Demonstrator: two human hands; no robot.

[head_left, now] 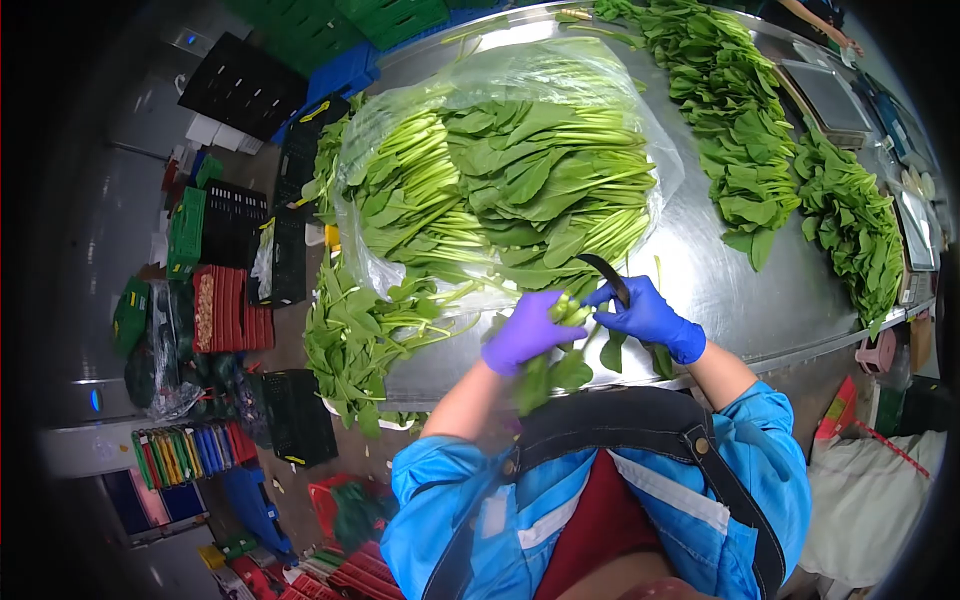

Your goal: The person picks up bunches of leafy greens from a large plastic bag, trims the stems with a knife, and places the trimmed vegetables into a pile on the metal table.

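Both of my hands wear gloves and work close together at the table's front edge. My left hand [533, 328], in a purple glove, is wrapped round a small bunch of leafy greens [568, 312], pale stem ends up and leaves hanging below the fist. In a blue glove, my right hand [645, 316] grips a knife [604, 272] with a dark curved blade pointing up and left. Its fingertips are right at the cut stem ends. Just beyond the hands, a big pile of greens [540, 180] lies on clear plastic wrapping [520, 70].
The steel table [690, 240] carries long rows of greens [730, 140] at right, beside weighing scales [825, 95]. Loose leaves [350, 340] heap over its left edge. Red crates [232, 310] and black crates [243, 85] stand at left. Another person's arm [820, 22] reaches in at top right.
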